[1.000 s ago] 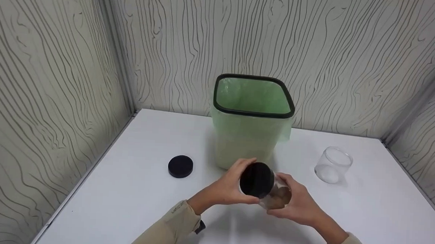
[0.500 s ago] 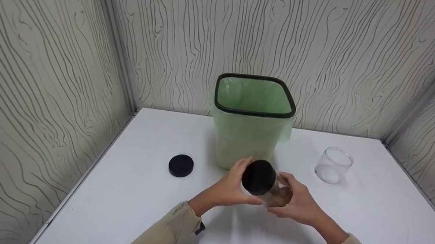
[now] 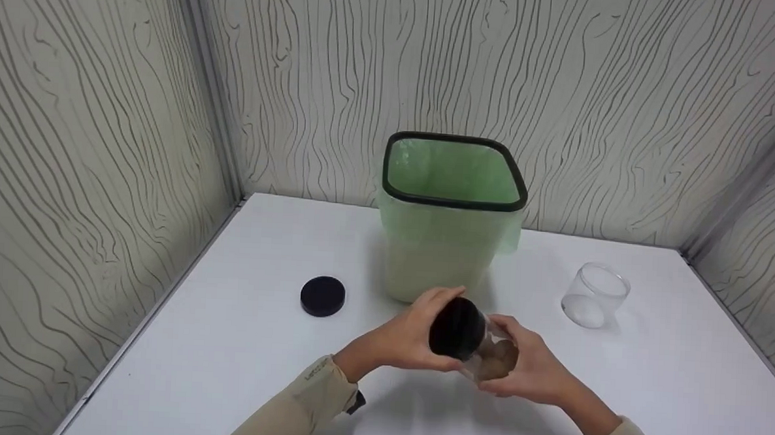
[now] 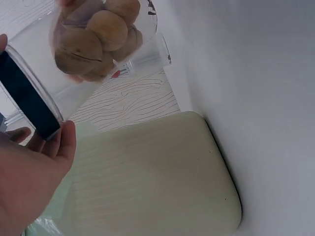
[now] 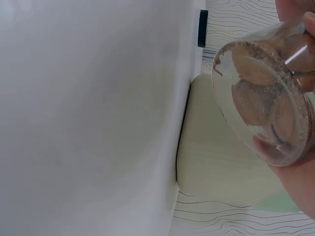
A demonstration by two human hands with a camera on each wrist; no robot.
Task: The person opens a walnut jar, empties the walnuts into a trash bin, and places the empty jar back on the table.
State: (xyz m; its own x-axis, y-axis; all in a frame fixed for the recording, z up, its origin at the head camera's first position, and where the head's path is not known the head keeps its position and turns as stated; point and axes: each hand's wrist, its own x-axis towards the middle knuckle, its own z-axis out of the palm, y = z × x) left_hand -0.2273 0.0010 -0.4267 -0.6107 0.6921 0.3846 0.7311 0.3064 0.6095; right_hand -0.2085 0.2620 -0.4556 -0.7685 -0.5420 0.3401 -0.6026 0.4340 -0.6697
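Both hands hold a clear plastic jar (image 5: 224, 93) up over the white table, tilted on its side with the black lid (image 3: 456, 328) towards the left. My left hand (image 3: 411, 339) grips the lid round its edge, thumb below and fingers above. Around the jar's body, near the base, curl the fingers of my right hand (image 3: 532, 368). Several walnuts (image 4: 106, 32) lie inside, gathered at the base end, with brown crumbs along the bottom rim in the right wrist view. In the left wrist view the lid sits on the jar's mouth.
A pale bin (image 3: 441, 265) with a green liner and black rim ring stands just behind the hands. One loose black lid (image 3: 322, 296) lies left of it. At the right is an uncovered clear jar (image 3: 595, 295). Wood-patterned walls border the white table (image 3: 237, 361).
The jar rises slightly, then dips and tips further sideways, its lid facing more to the left. Both hands keep their hold on it. Bin, loose lid and other jar have not moved.
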